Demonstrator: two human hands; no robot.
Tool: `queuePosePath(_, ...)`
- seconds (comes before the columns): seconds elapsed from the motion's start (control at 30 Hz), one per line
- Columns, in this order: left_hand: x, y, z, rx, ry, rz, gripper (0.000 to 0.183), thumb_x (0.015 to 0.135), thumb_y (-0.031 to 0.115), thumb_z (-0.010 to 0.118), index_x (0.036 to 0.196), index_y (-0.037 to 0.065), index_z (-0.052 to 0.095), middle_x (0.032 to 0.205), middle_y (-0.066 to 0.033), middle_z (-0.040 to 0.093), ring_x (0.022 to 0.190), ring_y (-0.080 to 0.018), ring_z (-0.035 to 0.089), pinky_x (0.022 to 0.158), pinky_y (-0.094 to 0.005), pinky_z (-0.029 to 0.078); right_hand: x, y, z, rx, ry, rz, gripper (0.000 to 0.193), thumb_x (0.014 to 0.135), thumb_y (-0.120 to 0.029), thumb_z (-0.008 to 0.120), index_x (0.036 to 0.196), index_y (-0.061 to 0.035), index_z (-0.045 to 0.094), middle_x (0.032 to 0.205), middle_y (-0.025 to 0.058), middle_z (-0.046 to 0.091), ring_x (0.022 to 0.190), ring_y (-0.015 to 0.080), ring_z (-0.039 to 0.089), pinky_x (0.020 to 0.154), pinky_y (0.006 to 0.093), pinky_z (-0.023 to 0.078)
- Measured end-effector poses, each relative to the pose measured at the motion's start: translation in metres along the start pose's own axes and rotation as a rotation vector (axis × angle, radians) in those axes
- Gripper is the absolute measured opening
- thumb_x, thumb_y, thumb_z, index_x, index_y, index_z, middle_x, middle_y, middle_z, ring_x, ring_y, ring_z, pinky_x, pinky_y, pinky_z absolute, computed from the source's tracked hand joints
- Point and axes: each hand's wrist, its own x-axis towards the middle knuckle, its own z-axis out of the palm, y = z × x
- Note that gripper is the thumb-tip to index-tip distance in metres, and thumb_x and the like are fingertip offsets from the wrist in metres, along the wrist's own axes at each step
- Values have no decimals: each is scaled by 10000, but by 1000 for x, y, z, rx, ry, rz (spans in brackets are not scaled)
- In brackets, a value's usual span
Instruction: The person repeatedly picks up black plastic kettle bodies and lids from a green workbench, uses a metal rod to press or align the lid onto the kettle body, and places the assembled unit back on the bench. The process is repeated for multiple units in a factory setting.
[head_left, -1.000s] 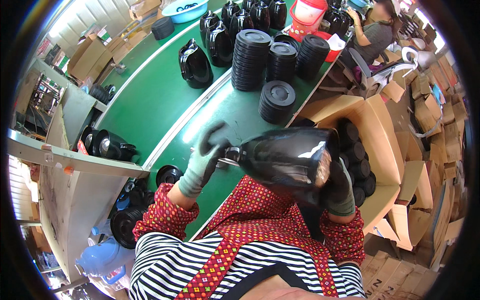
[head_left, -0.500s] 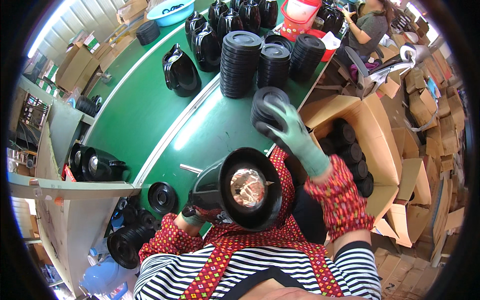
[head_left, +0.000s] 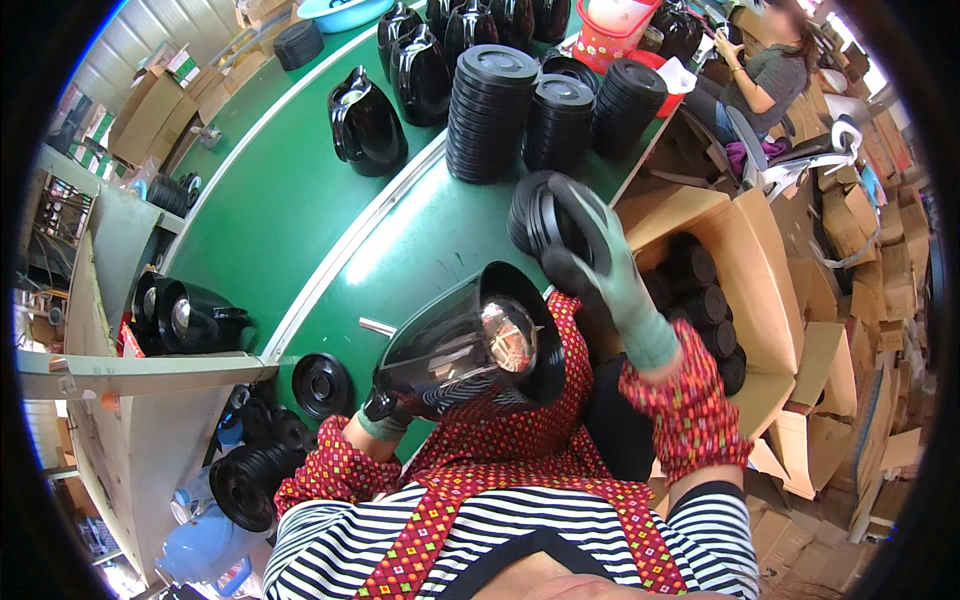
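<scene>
A glossy black jug body lies tilted in front of me, its wide open end to the right and a shiny silver liner showing inside. My left hand, in a dark-palmed glove, is closed round its narrow end; the fingers are partly hidden. My right hand, in a light green glove with dark fingertips, grips a round black lid at a small lid stack, which leans on edge. Whether it holds one lid or several, I cannot tell.
Tall stacks of black lids and upright black jugs stand on the green table. An open cardboard box with black round parts is at right. A loose lid lies at left. A person sits far right.
My right hand has closed round the lid, and the small stack has tipped onto its edge. The jug body has turned, its opening swinging right and upward. The view has shifted slightly.
</scene>
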Motion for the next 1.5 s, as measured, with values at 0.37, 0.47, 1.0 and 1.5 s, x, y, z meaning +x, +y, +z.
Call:
queuePosePath(0.37,22,-9,85,860,-211,74,595,1025,313,558,1533,34,423,1520,-189,510,1385,-323,553,1179,-443,469,-120,-96,-45,181,-28,36,973,882,-604,765,1592,-15,455,1638,250,365,1507,416,364,1232,491,285)
queuePosePath(0.47,18,-8,97,1157,-173,220,631,941,304,667,1479,24,489,1451,-186,573,1336,-326,594,1150,-445,487,-133,-100,-55,149,-11,2,937,921,-594,729,1590,-1,445,1638,249,365,1515,414,355,1237,482,278)
queuePosePath(1.0,24,15,148,1408,284,822,485,804,173,854,1186,-79,697,1363,-257,663,1081,-300,735,942,-388,592,-140,-100,-64,911,227,346,762,1122,-464,498,1677,-25,215,1637,109,378,1496,210,368,1259,356,267)
queuePosePath(1.5,10,17,130,1339,53,641,643,847,185,857,1384,-62,604,1283,-223,698,1174,-335,704,998,-420,585,-149,-123,-62,946,105,551,624,1038,-485,618,1488,-60,539,1448,156,600,1283,271,607,1140,407,467)
